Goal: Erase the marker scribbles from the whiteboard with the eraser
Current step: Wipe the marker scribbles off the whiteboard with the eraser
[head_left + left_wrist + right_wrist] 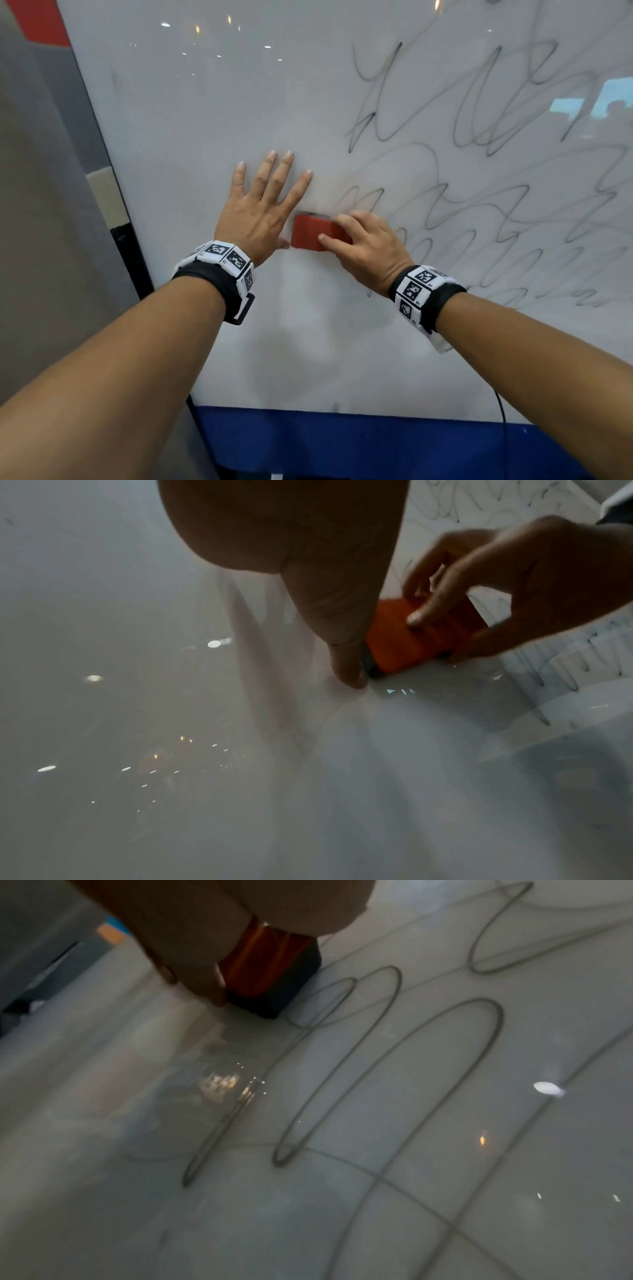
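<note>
A glossy whiteboard (212, 113) fills the head view, its right half covered with black marker scribbles (479, 212). My right hand (363, 246) grips a red eraser (308, 234) with a dark felt base, pressed against the board at the left end of the scribbles. My left hand (263, 209) lies flat on the board just left of the eraser, fingers spread, its thumb beside the eraser's left end. In the left wrist view the eraser (411, 639) sits between my thumb and the right hand's fingers (428, 610). In the right wrist view the eraser (270, 969) stands beside looping lines (387, 1080).
The left part of the board holds only faint smears. A blue band (342, 442) runs under the board's lower edge, with a thin black cable (501, 407) hanging at the lower right. A grey wall panel (44, 205) borders the board on the left.
</note>
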Available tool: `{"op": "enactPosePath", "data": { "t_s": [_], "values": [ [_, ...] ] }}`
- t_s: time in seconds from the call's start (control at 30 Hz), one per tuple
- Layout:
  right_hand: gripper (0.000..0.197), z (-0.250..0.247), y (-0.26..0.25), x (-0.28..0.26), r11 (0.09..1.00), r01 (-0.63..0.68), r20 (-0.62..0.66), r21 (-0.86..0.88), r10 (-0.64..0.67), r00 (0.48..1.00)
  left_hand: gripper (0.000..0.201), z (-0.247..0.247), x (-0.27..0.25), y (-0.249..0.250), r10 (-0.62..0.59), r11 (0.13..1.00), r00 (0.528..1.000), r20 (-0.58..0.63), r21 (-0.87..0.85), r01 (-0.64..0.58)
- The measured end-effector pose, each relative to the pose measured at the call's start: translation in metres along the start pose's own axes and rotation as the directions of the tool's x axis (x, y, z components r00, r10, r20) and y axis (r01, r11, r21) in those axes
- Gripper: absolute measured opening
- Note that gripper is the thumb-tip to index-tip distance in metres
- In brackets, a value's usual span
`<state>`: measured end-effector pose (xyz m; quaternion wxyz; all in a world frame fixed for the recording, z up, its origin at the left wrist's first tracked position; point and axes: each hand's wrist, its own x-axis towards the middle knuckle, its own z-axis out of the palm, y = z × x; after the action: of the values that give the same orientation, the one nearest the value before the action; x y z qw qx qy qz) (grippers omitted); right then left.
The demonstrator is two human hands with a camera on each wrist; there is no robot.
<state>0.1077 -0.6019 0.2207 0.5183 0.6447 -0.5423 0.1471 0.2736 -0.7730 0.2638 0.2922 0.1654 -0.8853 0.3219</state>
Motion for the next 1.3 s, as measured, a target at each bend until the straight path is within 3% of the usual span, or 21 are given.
{"op": "enactPosePath", "data": {
  "t_s": [0.1, 0.17, 0.3, 0.4, 0.6, 0.77, 0.97, 1.13, 1.3],
  "values": [
    [0.027, -0.002, 0.0, -0.003, 0.991, 0.135, 0.098, 0.015, -0.136, 0.986, 0.122, -0.003, 0.003, -0.002, 0.02, 1.0, 0.999, -0.039, -0.016, -0.021],
    [0.026, -0.008, 0.011, 0.008, 0.986, 0.162, 0.101, 0.021, -0.164, 0.981, 0.126, -0.007, 0.007, -0.003, 0.015, 1.0, 0.999, -0.04, -0.009, -0.015],
    [0.022, -0.021, 0.029, 0.034, 0.999, 0.006, 0.005, -0.048, -0.006, 1.0, 0.141, -0.013, 0.013, -0.005, -0.035, 0.999, 0.999, 0.013, -0.024, 0.035],
    [0.025, -0.016, 0.023, 0.025, 0.998, -0.032, -0.031, -0.057, 0.03, 0.999, 0.142, -0.012, 0.013, -0.004, -0.06, 0.998, 0.998, 0.032, -0.027, 0.061],
    [0.026, -0.015, 0.02, 0.006, 0.986, 0.166, 0.096, -0.01, -0.164, 0.982, 0.139, -0.015, 0.014, -0.007, -0.073, 0.997, 0.997, 0.008, -0.016, 0.073],
    [0.027, -0.027, 0.043, 0.036, 0.998, -0.016, -0.034, -0.062, 0.014, 0.999, 0.138, -0.02, 0.019, -0.003, -0.08, 0.995, 0.996, 0.029, -0.056, 0.082],
    [0.036, -0.017, 0.033, 0.009, 0.993, 0.107, 0.06, -0.056, -0.104, 0.993, 0.139, -0.023, 0.021, 0.006, -0.102, 0.989, 0.993, 0.065, -0.101, 0.109],
    [0.033, -0.037, 0.057, 0.039, 0.996, -0.035, -0.03, -0.084, 0.033, 0.999, 0.144, -0.037, 0.033, 0.011, -0.14, 0.979, 0.985, 0.104, -0.133, 0.153],
    [0.038, -0.032, 0.048, 0.028, 0.997, -0.021, 0.008, -0.071, 0.021, 1.0, 0.143, -0.038, 0.037, 0.018, -0.175, 0.972, 0.977, 0.119, -0.14, 0.191]
  ]
}}
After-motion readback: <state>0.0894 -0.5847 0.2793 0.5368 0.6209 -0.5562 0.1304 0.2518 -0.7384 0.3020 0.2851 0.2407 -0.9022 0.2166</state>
